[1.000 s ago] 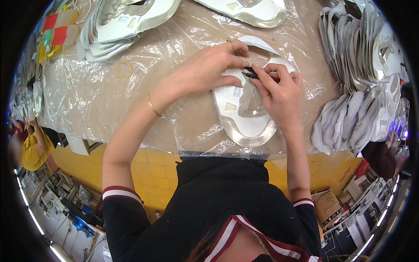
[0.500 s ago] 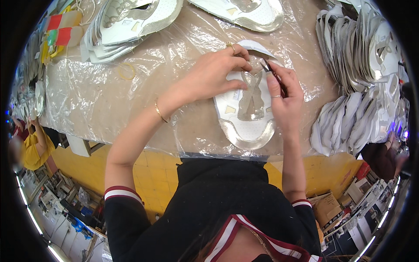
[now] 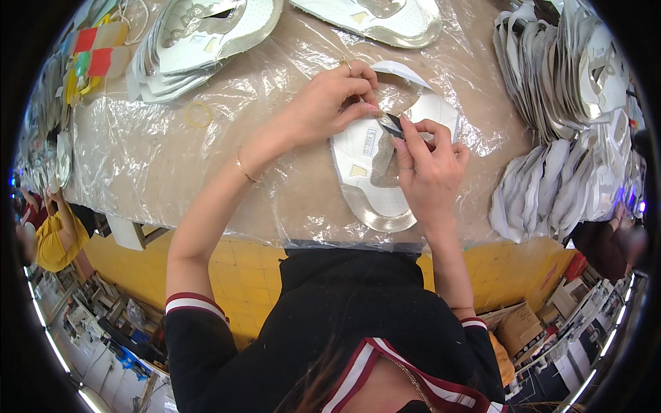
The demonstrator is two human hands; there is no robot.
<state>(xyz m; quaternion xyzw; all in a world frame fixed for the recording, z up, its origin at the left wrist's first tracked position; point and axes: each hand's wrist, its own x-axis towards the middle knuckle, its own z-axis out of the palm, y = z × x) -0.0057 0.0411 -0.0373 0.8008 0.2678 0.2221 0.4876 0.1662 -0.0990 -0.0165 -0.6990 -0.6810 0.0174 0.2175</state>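
Note:
A white shoe upper with a silver-beige toe trim lies flat on the plastic-covered table in front of me. My left hand pinches at its inner edge, thumb and forefinger pressed together near the tongue opening. My right hand is closed around small dark thread snips, their tip against the left fingertips. Exactly what lies between those left fingers is too small to make out. My right hand covers part of the upper's right side.
Stacked uppers stand at the far left, another upper at the far middle. Right of me are piles of grey-white uppers and white pieces. A yellow rubber band lies on the plastic sheet. Other people work at both sides.
My right hand has moved left and turned, bringing the snips to my left fingertips. The left hand has shifted slightly left, and the upper has slid a little left with it.

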